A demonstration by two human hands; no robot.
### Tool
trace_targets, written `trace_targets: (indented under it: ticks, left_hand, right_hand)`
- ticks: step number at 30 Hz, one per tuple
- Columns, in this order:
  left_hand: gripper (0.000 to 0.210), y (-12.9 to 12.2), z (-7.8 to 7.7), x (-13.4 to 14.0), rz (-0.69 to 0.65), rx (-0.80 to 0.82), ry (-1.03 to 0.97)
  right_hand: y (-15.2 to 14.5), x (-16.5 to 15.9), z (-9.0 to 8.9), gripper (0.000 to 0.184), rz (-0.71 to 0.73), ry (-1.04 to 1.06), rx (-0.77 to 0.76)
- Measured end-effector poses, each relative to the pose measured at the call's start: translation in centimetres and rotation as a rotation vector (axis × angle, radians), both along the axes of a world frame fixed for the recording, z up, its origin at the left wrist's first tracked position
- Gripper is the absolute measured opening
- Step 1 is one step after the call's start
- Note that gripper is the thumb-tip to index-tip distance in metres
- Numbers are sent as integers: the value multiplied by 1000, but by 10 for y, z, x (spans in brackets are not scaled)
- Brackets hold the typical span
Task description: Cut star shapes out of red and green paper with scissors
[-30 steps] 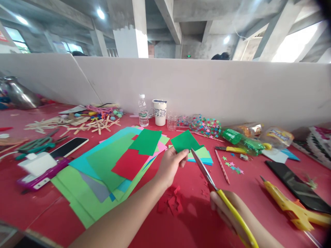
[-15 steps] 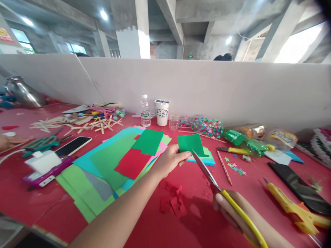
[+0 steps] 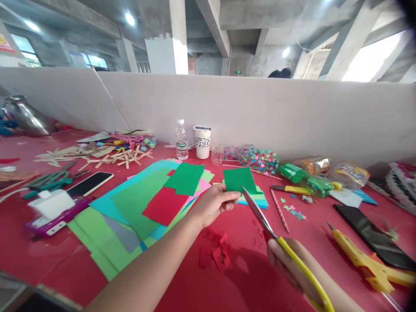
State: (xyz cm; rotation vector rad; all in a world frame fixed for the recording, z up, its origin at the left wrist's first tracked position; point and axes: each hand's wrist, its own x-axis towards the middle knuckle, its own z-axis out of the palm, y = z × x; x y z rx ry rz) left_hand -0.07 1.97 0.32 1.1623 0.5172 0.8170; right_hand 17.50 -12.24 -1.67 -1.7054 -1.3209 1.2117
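Between thumb and fingers, my left hand pinches the lower left corner of a small green paper sheet, held above the table. My right hand grips yellow-handled scissors, their blades pointing up and left. The blade tips meet the lower edge of the green sheet, close to my left fingertips. Below the hands, red paper scraps lie on the red table. To the left are stacked coloured papers, with a red sheet and another green sheet on top.
On the right lie a yellow glue gun, a black phone, a yellow utility knife and star cutouts. A water bottle and a white cup stand at the back. Craft sticks are at left.
The scissor tips and the lower edge of the green sheet have shifted slightly against each other. Both hands keep their grips. The whole view has moved a little.
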Motion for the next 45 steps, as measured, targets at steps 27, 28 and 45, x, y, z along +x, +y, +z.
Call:
trace_targets:
  ticks: [27,28,45]
  left_hand:
    - [18,2,-4,-2,187,198,142]
    - [18,2,-4,-2,186,198,143]
    - [19,1,-3,-1,179,182,126]
  right_hand:
    - [1,0,0,65,83,-51,-50]
    - [1,0,1,64,80,-46,-50]
    - [0,-2,3,55,52,-102,-98]
